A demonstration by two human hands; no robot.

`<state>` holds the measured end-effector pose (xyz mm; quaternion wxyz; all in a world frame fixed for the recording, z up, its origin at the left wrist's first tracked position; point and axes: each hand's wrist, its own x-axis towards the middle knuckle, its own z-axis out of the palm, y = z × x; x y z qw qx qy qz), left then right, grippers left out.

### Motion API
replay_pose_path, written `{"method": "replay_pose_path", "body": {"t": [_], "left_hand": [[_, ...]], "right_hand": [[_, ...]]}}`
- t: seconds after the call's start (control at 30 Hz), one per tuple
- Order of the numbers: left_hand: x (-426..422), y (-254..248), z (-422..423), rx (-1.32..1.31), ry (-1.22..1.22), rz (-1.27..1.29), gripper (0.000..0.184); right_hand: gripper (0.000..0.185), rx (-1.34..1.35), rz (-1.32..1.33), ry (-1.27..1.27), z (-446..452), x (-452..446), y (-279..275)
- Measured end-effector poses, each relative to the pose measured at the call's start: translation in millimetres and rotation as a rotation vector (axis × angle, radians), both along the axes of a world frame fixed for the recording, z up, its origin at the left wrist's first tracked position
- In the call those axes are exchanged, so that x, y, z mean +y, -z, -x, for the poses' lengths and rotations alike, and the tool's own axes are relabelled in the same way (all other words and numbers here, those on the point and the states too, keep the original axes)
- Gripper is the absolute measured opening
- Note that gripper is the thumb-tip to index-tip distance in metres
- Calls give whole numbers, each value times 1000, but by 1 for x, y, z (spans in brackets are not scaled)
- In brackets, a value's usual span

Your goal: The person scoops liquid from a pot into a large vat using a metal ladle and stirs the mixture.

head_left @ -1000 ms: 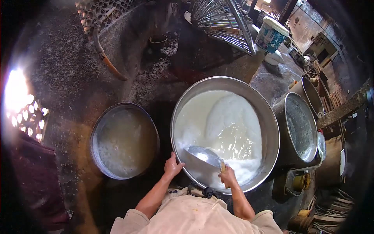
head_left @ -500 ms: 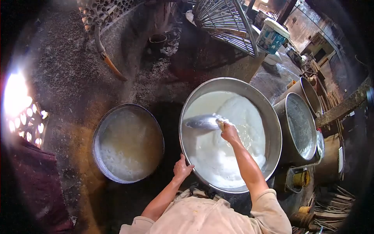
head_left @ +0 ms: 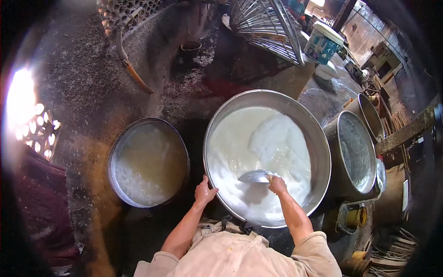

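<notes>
From my head view, my right hand (head_left: 278, 185) grips the scoop (head_left: 254, 176) by its handle, over foamy liquid (head_left: 230, 134) in the near part of the wide pan (head_left: 319, 157). My left hand (head_left: 204, 190) touches the pan's near-left rim; how tightly, I cannot tell. I seem mid-stroke; the next move calls for wrist control.

The left hand (head_left: 204, 190) grips a big metal pan (head_left: 320, 152) by its rim; the right hand (head_left: 277, 185) holds a scoop (head_left: 254, 176) over pale liquid (head_left: 230, 134) and white foam (head_left: 280, 138). A smaller pan (head_left: 118, 189) stands nearby.
</notes>
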<state>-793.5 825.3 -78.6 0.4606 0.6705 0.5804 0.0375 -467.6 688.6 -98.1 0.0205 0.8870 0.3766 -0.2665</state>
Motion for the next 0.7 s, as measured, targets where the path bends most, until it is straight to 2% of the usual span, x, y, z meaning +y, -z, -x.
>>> {"method": "replay_pose_path", "body": {"t": [0.2,0.23,0.27,0.33,0.43,0.53,0.57,0.63,0.67,0.7], "left_hand": [[-9,18,-3,-129,-99,-108,86],[-8,38,-2,-152,-129,-120,87],[-10,23,-5,-100,-129,-122,88],[-8,54,-1,-144,-150,-146,87],[-18,18,-14,-144,-237,-85,83],[-20,32,-15,-162,-292,-128,80],[-22,18,-21,-147,-290,-133,79],[-23,23,-24,-103,-289,-174,79],[-21,28,-22,-62,-287,-218,79],[-19,33,-21,-32,-285,-209,81]], "right_hand": [[34,70,61,118,-36,-94,0],[36,73,76,116,-42,-109,-11],[36,77,76,123,-50,-125,-16],[37,8,23,41,-69,-154,-29],[36,-14,-57,27,-93,-178,-92],[30,-88,-187,-46,-129,-202,-130],[33,-42,-229,26,-141,-205,-144],[38,18,-247,137,-159,-196,-175],[40,30,-226,178,-164,-190,-186],[41,-110,-395,56,-184,-195,-160]]}}
